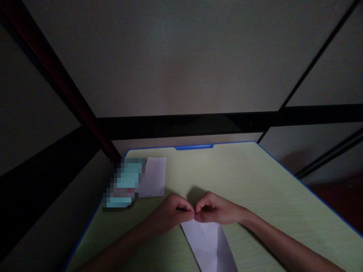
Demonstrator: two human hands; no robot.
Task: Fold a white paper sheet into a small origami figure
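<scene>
A pale sheet of paper (208, 245) slants down from my fingertips toward the lower edge of the view, with a crease running along it. My left hand (177, 211) pinches its upper end between thumb and forefinger. Right beside it, my right hand (214, 209) pinches the same end, the two sets of fingertips touching or nearly so. The fingers cover the very tip of the paper. How the paper is folded beneath them is hidden.
The small table (255, 181) has a pale wood-grain top and a blue rim. A second flat piece of paper (154, 177) lies at the back left, beside a blurred-out phone-like object (127, 181). Blue plastic handle (194, 147) sits on the far edge; panelled wall (184, 68) rises behind.
</scene>
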